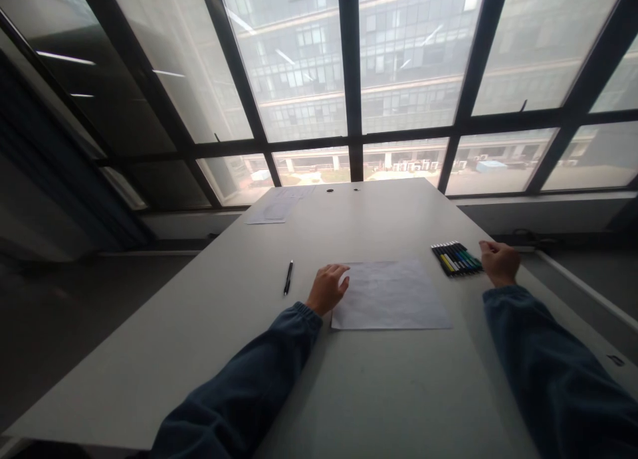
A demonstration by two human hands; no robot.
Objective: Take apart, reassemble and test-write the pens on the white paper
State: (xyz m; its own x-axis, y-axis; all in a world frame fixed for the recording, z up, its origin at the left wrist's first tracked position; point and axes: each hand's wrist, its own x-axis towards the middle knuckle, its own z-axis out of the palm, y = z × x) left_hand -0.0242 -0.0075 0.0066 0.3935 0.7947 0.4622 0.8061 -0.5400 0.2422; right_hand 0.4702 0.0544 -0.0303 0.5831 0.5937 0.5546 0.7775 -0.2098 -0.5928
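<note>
A sheet of white paper [391, 296] lies flat on the table in front of me. My left hand [327, 288] is at its left edge, thumb apart from the bent fingers, with nothing seen in it. To the left of that hand, a black pen [288, 277] rests by itself. Over on the right is a row of dark pens [456, 260], some with yellow, white, green or blue parts. Just beside the row's right end is my right hand [500, 263], its fingers curled closed. What they hold, if anything, is hidden.
The long white table [199, 353] reaches to the windows. More paper sheets [272, 208] lie at its far left corner. Two small dark spots mark the far end. A small dark fitting [615, 360] is set near the right edge. A dark curtain [60, 153] hangs at left.
</note>
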